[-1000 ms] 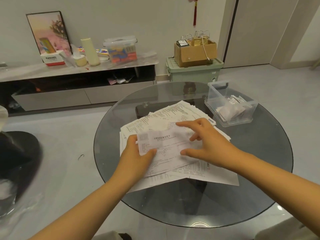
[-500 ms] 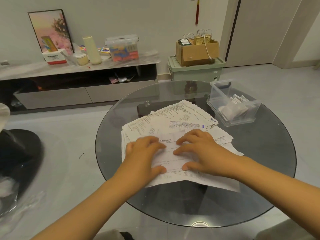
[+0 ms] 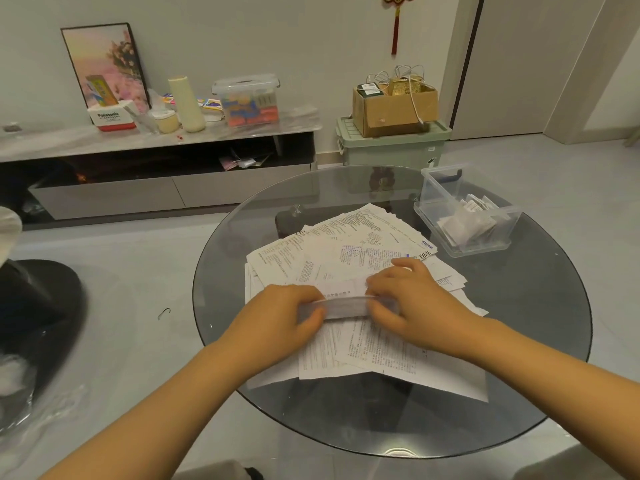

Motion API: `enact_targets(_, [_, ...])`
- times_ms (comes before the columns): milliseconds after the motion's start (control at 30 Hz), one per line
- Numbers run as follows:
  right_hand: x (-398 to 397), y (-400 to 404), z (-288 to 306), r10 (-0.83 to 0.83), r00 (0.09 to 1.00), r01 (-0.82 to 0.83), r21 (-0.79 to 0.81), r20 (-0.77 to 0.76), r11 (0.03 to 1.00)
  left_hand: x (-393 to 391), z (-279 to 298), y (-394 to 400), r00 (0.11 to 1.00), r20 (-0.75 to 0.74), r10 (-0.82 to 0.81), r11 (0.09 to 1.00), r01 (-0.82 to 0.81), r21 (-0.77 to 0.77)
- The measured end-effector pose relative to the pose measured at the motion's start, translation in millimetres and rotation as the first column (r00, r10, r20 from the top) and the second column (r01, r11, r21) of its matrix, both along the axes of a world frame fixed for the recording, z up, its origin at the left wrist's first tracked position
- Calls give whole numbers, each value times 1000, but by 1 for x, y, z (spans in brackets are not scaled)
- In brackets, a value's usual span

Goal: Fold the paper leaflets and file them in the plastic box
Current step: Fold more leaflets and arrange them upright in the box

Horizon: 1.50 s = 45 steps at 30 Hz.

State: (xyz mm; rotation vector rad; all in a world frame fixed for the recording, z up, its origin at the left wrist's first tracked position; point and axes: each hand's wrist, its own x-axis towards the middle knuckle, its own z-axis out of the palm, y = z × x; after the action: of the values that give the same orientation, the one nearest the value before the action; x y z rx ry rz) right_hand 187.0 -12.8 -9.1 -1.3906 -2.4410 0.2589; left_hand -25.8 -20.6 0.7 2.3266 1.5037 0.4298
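A spread of printed paper leaflets (image 3: 349,247) covers the middle of the round glass table (image 3: 540,358). On top of the pile lies one leaflet (image 3: 346,303) with its near edge turned up and over along a fold. My left hand (image 3: 280,313) pinches the left end of that folded edge. My right hand (image 3: 412,299) pinches its right end, thumb under and fingers over. A clear plastic box (image 3: 440,188) stands at the table's far right with several folded leaflets (image 3: 467,220) inside it.
Behind the table a green storage bin (image 3: 391,150) carries a cardboard box (image 3: 394,109). A low cabinet (image 3: 159,168) along the wall holds a lidded clear tub, a roll and small boxes. A black stool base (image 3: 38,306) stands on the floor at left.
The leaflet was held up, then pressed flat on the pile by both hands. Now both hands have pulled back and lifted its near edge over into a fold.
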Motion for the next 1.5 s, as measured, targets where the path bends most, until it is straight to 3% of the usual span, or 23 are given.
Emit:
enact_targets(133, [2, 1, 2, -170, 977, 155, -115, -128, 981, 2, -5, 3, 989, 121, 81, 996, -74, -59])
enact_targets(267, [2, 4, -5, -209, 977, 198, -167, -51, 966, 3, -12, 4, 990, 61, 127, 989, -122, -86])
enact_targets(367, [2, 6, -7, -171, 985, 171, -146, 13, 974, 4, -16, 7, 991, -28, 133, 987, -135, -91])
enact_targets(567, [4, 6, -1, -17, 983, 34, -89, 184, 995, 10, -12, 4, 988, -145, 58, 998, -52, 46])
enact_targets(767, [14, 3, 6, 43, 958, -11, -114, 283, 993, 12, -19, 8, 990, -142, 13, 1000, -10, 24])
enact_targets(967, [13, -11, 6, 63, 935, -89, 59, 350, 994, 17, -25, 11, 998, -62, -23, 995, 29, 98])
enact_targets(1200, [18, -14, 14, 6, 976, -23, 74, 220, 997, 24, -24, 4, 996, 22, -85, 996, 84, 42])
enact_targets(1500, [14, -12, 13, 76, 990, -55, 171, -120, 984, 31, -21, -2, 971, 238, 31, 999, -35, 14])
